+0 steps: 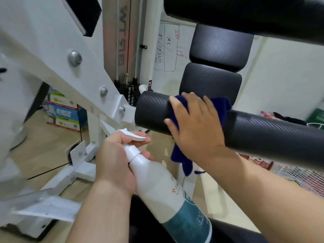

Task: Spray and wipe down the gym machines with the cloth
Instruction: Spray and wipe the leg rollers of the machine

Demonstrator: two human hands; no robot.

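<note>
Wood-look floor [43, 137] under us. We see the white machine frame [82, 169] standing on it, just left of the fingers [147, 154] of the left hand [114, 163]. Stacked boxes [61, 114] on it farther left, past the frame.

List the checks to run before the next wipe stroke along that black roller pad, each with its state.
1. The cloth sits between the right hand and the roller pad: ok.
2. The left hand grips the spray bottle at its neck: ok.
3. Pad surface to the right is bare for the stroke: ok.
4. All of the cloth gathered under the palm: not ok, a tail hangs below the pad.
5. Pad wetted with spray: cannot tell.
</note>
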